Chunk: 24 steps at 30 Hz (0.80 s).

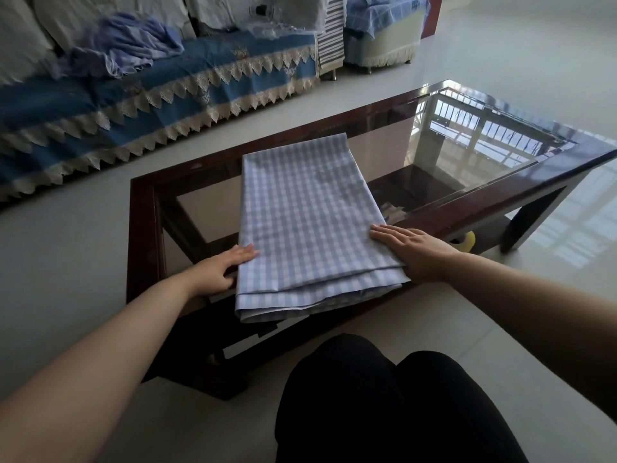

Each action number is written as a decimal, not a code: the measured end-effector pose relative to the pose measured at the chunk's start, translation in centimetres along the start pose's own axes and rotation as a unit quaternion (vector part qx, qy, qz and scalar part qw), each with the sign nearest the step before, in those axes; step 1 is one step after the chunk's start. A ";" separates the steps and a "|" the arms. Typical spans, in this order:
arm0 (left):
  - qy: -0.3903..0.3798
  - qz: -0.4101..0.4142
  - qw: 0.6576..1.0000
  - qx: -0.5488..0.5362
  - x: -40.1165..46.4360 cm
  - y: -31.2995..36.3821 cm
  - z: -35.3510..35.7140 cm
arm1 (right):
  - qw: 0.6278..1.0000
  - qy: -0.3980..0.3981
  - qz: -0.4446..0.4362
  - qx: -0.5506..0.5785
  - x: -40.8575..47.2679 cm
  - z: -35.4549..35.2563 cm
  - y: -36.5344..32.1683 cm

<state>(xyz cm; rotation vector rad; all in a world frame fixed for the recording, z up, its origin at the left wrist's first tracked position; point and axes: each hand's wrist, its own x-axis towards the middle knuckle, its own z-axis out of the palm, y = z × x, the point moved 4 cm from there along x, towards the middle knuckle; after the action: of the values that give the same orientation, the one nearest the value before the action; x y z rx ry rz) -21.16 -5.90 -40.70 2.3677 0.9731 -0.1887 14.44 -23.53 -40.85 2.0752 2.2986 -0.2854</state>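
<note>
A folded blue-and-white checked cloth [307, 222] lies in several layers on the glass-topped coffee table [467, 142], its near end hanging slightly over the table's front edge. My left hand [223, 269] rests at the cloth's near left edge, fingers laid on the fabric and the thumb tucked at the edge. My right hand [414, 252] lies flat with straight fingers on the cloth's near right corner. Neither hand visibly grips the cloth.
The table has a dark wooden frame [143, 228] and a lower shelf. A sofa with a blue lace-trimmed cover [167, 95] stands beyond it, with crumpled blue fabric [130, 45] on top. A yellow object [467, 243] sits under the table. My knees [384, 396] are below.
</note>
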 end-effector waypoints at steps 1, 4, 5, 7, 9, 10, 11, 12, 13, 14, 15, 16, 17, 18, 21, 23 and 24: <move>-0.010 -0.005 1.000 -0.002 0.0 -0.1 0.0 | 1.000 0.021 0.003 0.003 0.0 0.1 0.0; 0.014 -0.013 1.000 -0.004 -0.2 0.0 0.2 | 0.996 0.080 0.005 0.041 -0.1 0.3 -0.5; 0.024 -0.014 1.000 -0.014 -0.2 0.1 0.4 | 0.995 0.089 0.001 0.046 -0.2 0.3 -0.8; 0.058 -0.019 0.996 -0.065 -0.5 0.7 0.6 | 0.992 0.104 0.002 0.077 -0.3 0.1 -1.3; 0.158 -0.052 0.982 -0.092 -1.2 1.4 -0.1 | 0.976 0.161 0.035 0.140 -0.5 -0.9 -1.9; 0.227 -0.067 0.968 -0.085 -1.8 1.7 -0.6 | 0.968 0.194 0.053 0.148 -0.6 -1.6 -2.3; 0.294 -0.065 0.951 -0.076 -2.5 2.2 -1.0 | 0.964 0.217 0.068 0.140 -0.8 -2.1 -2.7; 0.348 -0.056 0.934 -0.065 -3.3 2.6 -1.5 | 0.958 0.242 0.084 0.132 -1.0 -2.3 -3.1; 0.389 -0.054 0.918 -0.056 -3.8 2.9 -1.9 | 0.947 0.278 0.094 0.128 -1.4 -2.4 -3.7; 0.417 -0.058 0.906 -0.052 -4.2 3.2 -2.3 | 0.931 0.322 0.104 0.138 -1.8 -2.5 -4.3; 0.431 -0.068 0.898 -0.056 -4.2 3.4 -2.5 | 0.912 0.359 0.122 0.156 -2.1 -2.4 -4.9; 0.431 -0.084 0.896 -0.067 -4.0 3.6 -2.6 | 0.897 0.372 0.156 0.181 -2.1 -2.2 -5.3; 0.414 -0.111 0.900 -0.081 -3.6 3.6 -2.5 | 0.890 0.352 0.203 0.207 -1.8 -1.7 -5.4; 0.384 -0.147 0.908 -0.086 -3.2 3.5 -2.0 | 0.893 0.296 0.256 0.224 -1.2 -1.0 -5.4; 0.326 -0.237 0.912 -0.078 -2.3 2.5 -0.5 | 0.883 0.150 0.344 0.284 0.2 0.6 -4.8; 0.337 -0.256 0.902 -0.085 -2.2 2.1 0.0 | 0.847 0.139 0.357 0.368 0.6 1.0 -4.2; 0.345 -0.257 0.899 -0.086 -2.2 1.9 0.2 | 0.825 0.146 0.356 0.415 0.7 1.2 -4.0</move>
<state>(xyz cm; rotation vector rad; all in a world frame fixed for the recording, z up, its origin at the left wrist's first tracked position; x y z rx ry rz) -21.45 -8.45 -39.21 1.9734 1.8523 0.5629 10.25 -23.37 -41.70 3.3949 1.3690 -1.1374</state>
